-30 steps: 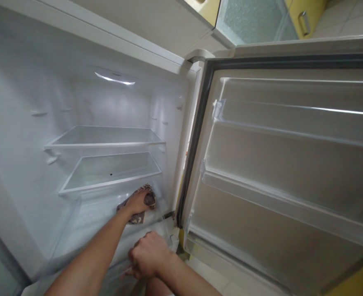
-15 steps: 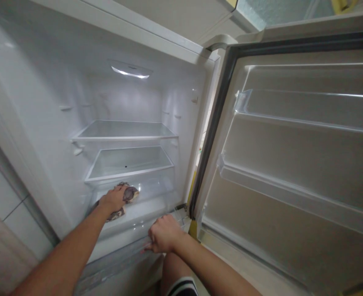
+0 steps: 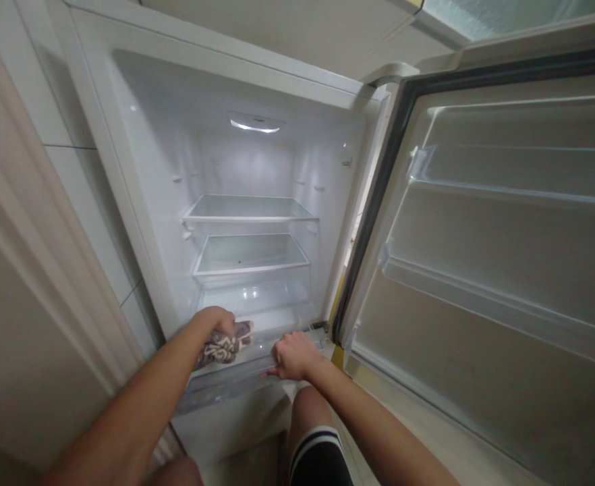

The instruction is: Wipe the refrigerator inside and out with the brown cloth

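Observation:
A crumpled brown-and-cream patterned cloth (image 3: 221,349) is bunched under my left hand (image 3: 220,320), whose fingers press into it inside the clear drawer (image 3: 272,297) at the bottom of the fridge. The drawer is pulled partway out. On its front rim, toward the right end, my right hand (image 3: 293,356) is closed, with the fingertips curled over the edge. Part of the left hand's fingers is hidden by the cloth.
Two glass shelves (image 3: 251,209) sit above the drawer, with a small dark speck on the lower one. The fridge door (image 3: 490,270) stands wide on the right, fitted with clear bins (image 3: 500,307). A tiled wall (image 3: 69,121) borders the left side. My knee (image 3: 310,408) is below the drawer.
My left hand has drawn the cloth from deeper in the drawer toward its front. The right hand keeps its grip on the rim. The view has shifted so the fridge sits farther right.

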The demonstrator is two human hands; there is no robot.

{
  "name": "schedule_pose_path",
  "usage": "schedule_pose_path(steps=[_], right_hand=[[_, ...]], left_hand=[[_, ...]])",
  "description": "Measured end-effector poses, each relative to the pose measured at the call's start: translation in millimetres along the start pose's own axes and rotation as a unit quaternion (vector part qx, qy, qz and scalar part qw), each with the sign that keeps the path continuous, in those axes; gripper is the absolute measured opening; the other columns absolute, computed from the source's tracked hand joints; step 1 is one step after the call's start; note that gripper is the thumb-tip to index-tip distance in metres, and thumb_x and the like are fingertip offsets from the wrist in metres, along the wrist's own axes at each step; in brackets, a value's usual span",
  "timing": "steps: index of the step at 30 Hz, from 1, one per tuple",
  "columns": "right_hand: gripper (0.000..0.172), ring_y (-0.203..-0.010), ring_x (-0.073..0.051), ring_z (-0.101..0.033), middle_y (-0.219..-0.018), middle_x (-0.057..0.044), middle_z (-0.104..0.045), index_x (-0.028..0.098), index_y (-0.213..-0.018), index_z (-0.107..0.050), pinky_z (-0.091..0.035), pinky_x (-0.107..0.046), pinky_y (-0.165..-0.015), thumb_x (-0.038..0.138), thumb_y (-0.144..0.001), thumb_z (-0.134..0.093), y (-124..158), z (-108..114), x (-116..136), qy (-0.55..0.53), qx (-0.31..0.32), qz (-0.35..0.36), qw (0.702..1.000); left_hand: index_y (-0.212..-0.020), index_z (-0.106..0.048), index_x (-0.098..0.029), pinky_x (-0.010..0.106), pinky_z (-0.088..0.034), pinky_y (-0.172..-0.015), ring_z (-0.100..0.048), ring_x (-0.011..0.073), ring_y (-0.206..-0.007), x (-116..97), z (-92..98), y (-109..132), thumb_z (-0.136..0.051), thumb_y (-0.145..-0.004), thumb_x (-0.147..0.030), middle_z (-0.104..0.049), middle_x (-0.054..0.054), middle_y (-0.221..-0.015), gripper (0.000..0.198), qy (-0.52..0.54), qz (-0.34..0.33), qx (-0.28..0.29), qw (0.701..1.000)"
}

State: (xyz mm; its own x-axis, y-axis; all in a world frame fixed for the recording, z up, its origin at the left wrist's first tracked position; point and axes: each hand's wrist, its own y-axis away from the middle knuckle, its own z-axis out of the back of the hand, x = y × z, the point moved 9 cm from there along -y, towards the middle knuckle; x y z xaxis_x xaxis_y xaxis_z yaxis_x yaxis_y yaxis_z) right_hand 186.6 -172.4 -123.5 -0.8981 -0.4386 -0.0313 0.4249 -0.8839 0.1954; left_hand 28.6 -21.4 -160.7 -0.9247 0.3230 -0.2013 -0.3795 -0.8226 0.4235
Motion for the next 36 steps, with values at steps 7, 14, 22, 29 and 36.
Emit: schedule_pose_path(steps=[7,14,22,29,36], right_hand=[[0.049,-0.113,-0.035,-0.075,-0.115,-0.018,-0.079,0.015,-0.112,-0.082,-0.059,-0.041,-0.094,0.060,-0.095,-0.070,1,-27,12,0.004,-0.041,0.055,0.998],[0.049,-0.108,-0.033,-0.077,-0.109,-0.019,-0.080,0.013,-0.111,-0.082,-0.059,-0.044,-0.095,0.058,-0.096,-0.069,4,-35,14,0.015,-0.059,0.062,0.996],[0.056,-0.102,-0.034,-0.078,-0.098,-0.019,-0.080,0.015,-0.108,-0.083,-0.062,-0.044,-0.087,0.067,-0.093,-0.070,-3,-31,11,0.016,-0.036,0.051,0.998],[0.059,-0.101,-0.033,-0.079,-0.101,-0.015,-0.081,0.021,-0.109,-0.082,-0.063,-0.046,-0.087,0.075,-0.093,-0.064,-9,-22,6,0.000,-0.007,0.038,0.999],[0.063,-0.108,-0.035,-0.078,-0.108,-0.015,-0.081,0.023,-0.110,-0.083,-0.064,-0.049,-0.091,0.080,-0.091,-0.064,-11,-16,-3,-0.023,0.014,0.036,0.999]], left_hand=[[-0.104,-0.082,-0.024,0.032,-0.062,-0.076,-0.076,0.0253,-0.089,-95,-51.7,3,-0.080,-0.056,-0.028,-0.082,-0.003,-0.093,0.048,0.090,-0.144,0.130,0.977],[-0.110,-0.081,-0.022,0.028,-0.058,-0.088,-0.074,0.0229,-0.099,-148,-38.2,-24,-0.071,-0.063,-0.014,-0.081,-0.001,-0.101,0.049,0.076,-0.204,0.015,0.976],[-0.143,-0.069,-0.033,0.042,-0.052,-0.109,-0.066,0.0310,-0.127,-166,-6.3,-52,-0.059,-0.083,-0.011,-0.067,0.011,-0.144,0.064,-0.002,-0.141,-0.180,0.973],[-0.154,-0.060,-0.029,0.048,-0.049,-0.115,-0.060,0.0335,-0.138,-109,18.3,-66,-0.049,-0.092,-0.011,-0.058,0.014,-0.157,0.065,-0.043,-0.051,-0.231,0.971],[-0.148,-0.065,-0.026,0.052,-0.054,-0.107,-0.069,0.0382,-0.125,-22,31.7,-46,-0.053,-0.094,-0.018,-0.064,0.018,-0.150,0.056,-0.068,0.032,-0.215,0.974]])
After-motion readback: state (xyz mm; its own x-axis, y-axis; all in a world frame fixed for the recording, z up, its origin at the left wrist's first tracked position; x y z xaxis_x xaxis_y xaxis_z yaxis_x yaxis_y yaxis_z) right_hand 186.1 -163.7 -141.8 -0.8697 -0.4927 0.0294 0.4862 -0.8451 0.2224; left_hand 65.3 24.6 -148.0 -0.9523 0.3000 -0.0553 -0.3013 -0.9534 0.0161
